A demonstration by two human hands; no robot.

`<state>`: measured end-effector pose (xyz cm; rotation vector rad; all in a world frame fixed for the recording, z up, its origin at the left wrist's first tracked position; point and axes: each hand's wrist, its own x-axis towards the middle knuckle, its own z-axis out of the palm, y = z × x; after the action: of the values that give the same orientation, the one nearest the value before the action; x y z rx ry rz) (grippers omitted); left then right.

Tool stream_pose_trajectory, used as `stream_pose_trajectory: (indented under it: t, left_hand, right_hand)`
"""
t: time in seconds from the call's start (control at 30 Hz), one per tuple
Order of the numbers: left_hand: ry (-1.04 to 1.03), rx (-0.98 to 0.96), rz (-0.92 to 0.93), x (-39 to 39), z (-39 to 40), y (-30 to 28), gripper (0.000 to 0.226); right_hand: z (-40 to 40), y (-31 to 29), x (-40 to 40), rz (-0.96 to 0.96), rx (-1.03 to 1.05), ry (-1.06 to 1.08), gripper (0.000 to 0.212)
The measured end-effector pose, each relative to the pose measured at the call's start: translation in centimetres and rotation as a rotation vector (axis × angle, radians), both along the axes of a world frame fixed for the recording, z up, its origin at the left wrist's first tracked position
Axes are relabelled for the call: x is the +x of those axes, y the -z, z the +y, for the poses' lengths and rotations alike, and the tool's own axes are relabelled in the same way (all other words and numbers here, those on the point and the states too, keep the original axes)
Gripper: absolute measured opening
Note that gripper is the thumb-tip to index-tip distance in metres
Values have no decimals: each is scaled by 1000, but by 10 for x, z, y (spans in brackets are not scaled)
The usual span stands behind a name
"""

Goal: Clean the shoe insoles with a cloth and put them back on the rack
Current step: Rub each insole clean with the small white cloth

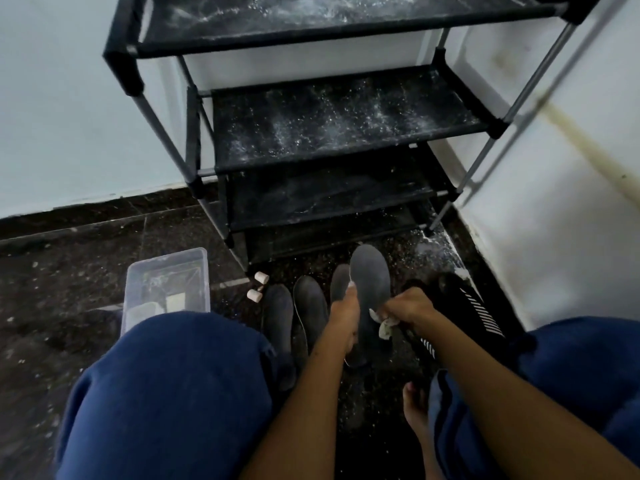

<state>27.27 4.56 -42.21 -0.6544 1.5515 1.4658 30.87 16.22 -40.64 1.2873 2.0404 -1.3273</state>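
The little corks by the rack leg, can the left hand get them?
Probably yes, once free: the corks lie on open floor left of the insoles, but the left hand grips an insole now.

We find no words, numbers, labels or brand names that we can read anywhere in this view. The nearest thing to a marking is a row of white stripes on a black item (479, 315) lying on the floor at the right, and it spells nothing.
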Motion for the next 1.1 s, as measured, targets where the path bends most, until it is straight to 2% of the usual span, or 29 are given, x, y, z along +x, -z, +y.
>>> stream_pose_trajectory:
  t: [0.13,0.3,0.43,0.67,0.73,0.83,0.9,1.0,1.1]
  left_hand:
    - [88,-2,-62,12,11,42,71]
    - [116,8,-173,19,25,73,80]
    - [66,76,-195,24,33,101,77]
    - [45,110,-213,22,47,132,77]
    - [18,128,-201,22,47,141,88]
    - [-33,107,-210,25,48,145,129]
    - [-40,108,-240,31,48,157,138]
    - [-5,165,-242,30,51,155,133]
    - [26,224,-257,25,52,144,113]
  right_hand:
    - [5,36,4,-87,101,-14,18]
    - [9,76,6,-161,209,-44,20]
    - [13,101,-2,-218,214,-22,18]
    - [28,144,-7,-192,180,-3,23]
    - [29,152,-7,-183,157,-12,24]
    - [28,168,-4,-168,148,-15,21]
    - [26,172,-2,-170,161,-35,23]
    - [28,174,-2,-170,145,-36,27]
    - [28,177,0,-226,111,-48,29]
